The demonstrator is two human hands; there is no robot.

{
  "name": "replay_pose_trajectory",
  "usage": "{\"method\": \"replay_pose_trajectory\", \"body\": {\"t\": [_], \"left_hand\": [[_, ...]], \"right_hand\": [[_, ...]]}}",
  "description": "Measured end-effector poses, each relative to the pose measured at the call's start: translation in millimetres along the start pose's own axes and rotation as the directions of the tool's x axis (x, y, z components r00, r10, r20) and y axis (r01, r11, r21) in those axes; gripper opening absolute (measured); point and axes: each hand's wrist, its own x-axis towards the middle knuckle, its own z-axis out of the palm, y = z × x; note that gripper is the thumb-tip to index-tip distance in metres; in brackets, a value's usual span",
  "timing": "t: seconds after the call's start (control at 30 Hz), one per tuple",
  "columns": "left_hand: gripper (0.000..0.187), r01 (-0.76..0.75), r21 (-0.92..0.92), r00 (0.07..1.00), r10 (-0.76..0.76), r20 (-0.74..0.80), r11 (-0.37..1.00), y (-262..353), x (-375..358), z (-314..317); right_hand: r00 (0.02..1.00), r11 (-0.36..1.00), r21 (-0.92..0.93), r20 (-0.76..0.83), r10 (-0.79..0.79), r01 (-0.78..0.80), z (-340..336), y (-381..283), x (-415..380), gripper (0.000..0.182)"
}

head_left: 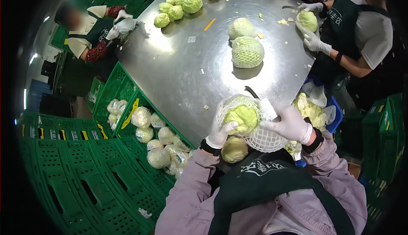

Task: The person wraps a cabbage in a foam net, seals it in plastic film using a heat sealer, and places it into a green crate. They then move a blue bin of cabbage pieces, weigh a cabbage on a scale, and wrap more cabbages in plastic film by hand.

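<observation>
A pale green cabbage [242, 119], partly inside a white foam net [267, 140], is held up in front of me at the table's near edge. My left hand [218, 134], in a white glove, grips the cabbage from the left, thumb across its front. On the other side my gloved right hand [293, 125] pinches the net, which hangs loosely below. A flat white piece [267, 110] shows beside the right fingers. Just behind the cabbage a dark curved object [251, 92] sticks out. Below it sits another cabbage [234, 149] without a net.
Two netted cabbages [247, 52] stand on the metal table [178, 71], with bare cabbages [192, 4] farther back. Green crates [140, 94] of netted cabbages are at left; a blue bin [335, 111] of leaves is at right. Co-workers [355, 26] stand on both sides.
</observation>
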Motion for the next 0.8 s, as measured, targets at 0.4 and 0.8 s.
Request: {"method": "replay_pose_trajectory", "body": {"t": [0.4, 0.8], "left_hand": [[0.081, 0.198, -0.742, 0.98, -0.133, 0.147, 0.641, -22, -29, 3], [0.101, 0.781, -0.496, 0.618, -0.353, 0.703, 0.379, -17, -55, 24]], "right_hand": [[0.893, 0.87, 0.4, -0.217, 0.394, -0.287, 17, 70, 6, 0.02], [0.757, 0.884, 0.322, -0.651, -0.053, 0.34, -54, 20, -90, 0.029]]}}
